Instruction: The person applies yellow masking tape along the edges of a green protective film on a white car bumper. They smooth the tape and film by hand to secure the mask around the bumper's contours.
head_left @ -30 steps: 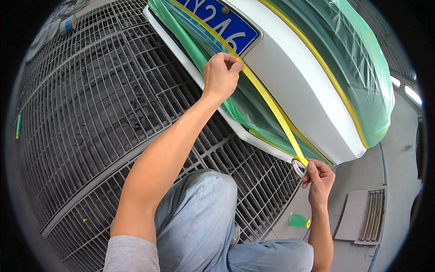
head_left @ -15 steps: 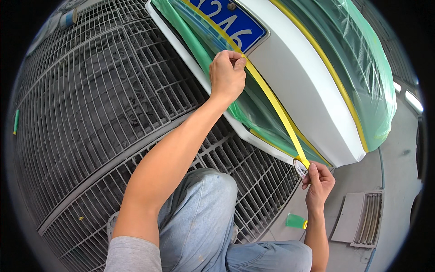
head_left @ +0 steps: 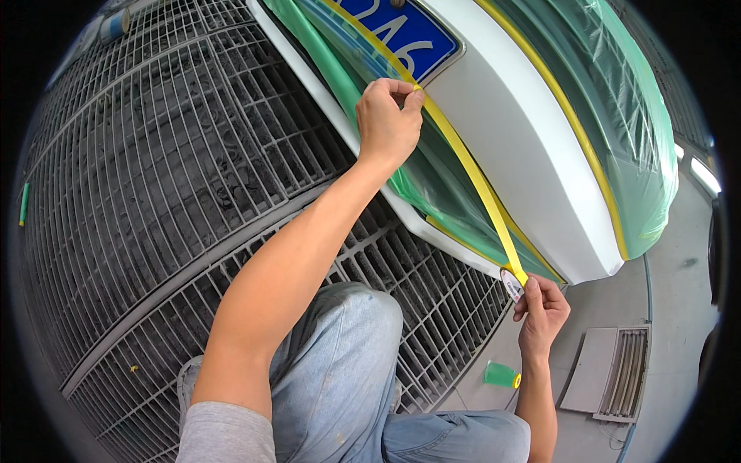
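Yellow masking tape [head_left: 488,199] runs taut between my two hands along the lower edge of a white car panel [head_left: 519,131]. My left hand [head_left: 390,122] pinches the tape just below the blue license plate [head_left: 413,45], thumb against fingers. Lower right, my right hand [head_left: 543,310] grips the tape roll [head_left: 512,285], whose pale inner core shows and from which the strip comes off. Green masking film [head_left: 440,181] lies beneath the strip, edged with more yellow tape. Part of the roll is hidden by the fingers.
Green film [head_left: 617,116] with a yellow tape border covers the upper part of the car. A metal floor grating [head_left: 154,170] spreads at left. A green roll with a yellow end [head_left: 502,375] lies on the floor near a lamp-like panel [head_left: 606,372]. My bent knees are close below.
The view has shifted slightly. Both hands keep their hold on the tape, and the strip stays stretched between them; the roll appears turned a little in my right hand.
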`<action>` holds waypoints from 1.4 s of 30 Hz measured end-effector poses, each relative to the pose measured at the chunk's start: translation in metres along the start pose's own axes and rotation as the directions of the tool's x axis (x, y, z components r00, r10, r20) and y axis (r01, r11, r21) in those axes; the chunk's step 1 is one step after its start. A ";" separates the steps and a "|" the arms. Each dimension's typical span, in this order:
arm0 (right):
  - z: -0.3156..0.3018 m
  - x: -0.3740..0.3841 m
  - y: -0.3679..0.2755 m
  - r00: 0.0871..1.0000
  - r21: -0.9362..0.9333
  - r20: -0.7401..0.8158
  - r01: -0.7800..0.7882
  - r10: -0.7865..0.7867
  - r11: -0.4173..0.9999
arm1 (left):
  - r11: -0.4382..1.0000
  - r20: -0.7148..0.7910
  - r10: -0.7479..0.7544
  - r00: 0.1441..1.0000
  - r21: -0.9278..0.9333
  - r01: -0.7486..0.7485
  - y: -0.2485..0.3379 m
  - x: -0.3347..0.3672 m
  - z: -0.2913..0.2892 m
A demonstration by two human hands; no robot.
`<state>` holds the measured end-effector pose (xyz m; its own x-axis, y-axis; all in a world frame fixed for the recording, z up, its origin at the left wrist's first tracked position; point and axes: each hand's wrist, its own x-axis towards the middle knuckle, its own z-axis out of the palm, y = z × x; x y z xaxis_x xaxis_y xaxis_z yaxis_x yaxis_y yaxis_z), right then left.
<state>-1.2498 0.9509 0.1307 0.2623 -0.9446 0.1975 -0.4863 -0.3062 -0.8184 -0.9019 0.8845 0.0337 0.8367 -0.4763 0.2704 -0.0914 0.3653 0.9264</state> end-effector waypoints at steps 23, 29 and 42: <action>0.009 0.002 0.010 0.998 -0.028 0.028 -0.056 0.056 0.998 | 0.915 -0.009 -0.320 0.947 -0.262 0.307 0.016 -0.006 0.002; 0.014 0.000 0.014 0.996 -0.060 0.019 -0.085 0.086 0.995 | 0.985 -0.256 -0.167 0.952 0.004 0.174 0.015 -0.015 0.017; 0.011 0.011 0.024 0.994 0.082 -0.078 -0.074 0.080 0.994 | 0.959 -0.221 -0.235 0.947 -0.212 0.189 0.012 -0.023 0.032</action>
<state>-1.2497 0.9343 0.1075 0.1564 -0.9725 0.1727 -0.4347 -0.2248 -0.8721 -0.9395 0.8749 0.0473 0.9326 -0.3603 -0.0198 0.1848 0.4298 0.8838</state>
